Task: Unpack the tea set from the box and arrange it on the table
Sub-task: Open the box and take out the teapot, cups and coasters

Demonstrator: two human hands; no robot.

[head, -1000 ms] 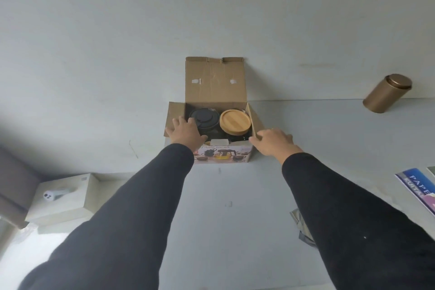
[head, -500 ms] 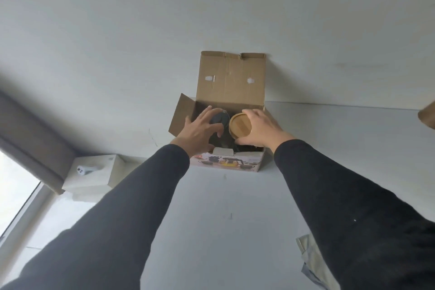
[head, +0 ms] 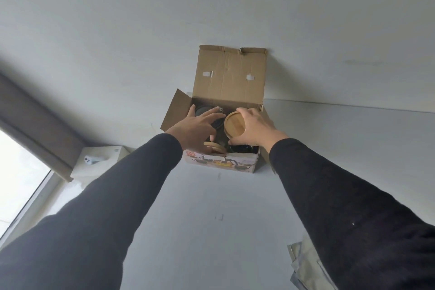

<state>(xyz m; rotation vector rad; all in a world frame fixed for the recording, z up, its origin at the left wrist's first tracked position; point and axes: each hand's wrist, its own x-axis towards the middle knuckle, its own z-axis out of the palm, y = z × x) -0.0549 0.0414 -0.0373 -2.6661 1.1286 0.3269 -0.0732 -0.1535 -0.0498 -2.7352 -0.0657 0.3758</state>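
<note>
We reach both hands into an open cardboard box that sits at the far edge of the pale table, against the wall, with its lid flap standing upright. Our right hand has its grip closed around a round bamboo lid, thumb at the near edge and fingers over the far side, inside the box's right half. Our left hand is spread, grip released, fingers resting over a dark round teapot in the left half. A stack of small wooden coasters lies at the box's near wall. Both sleeves are black.
</note>
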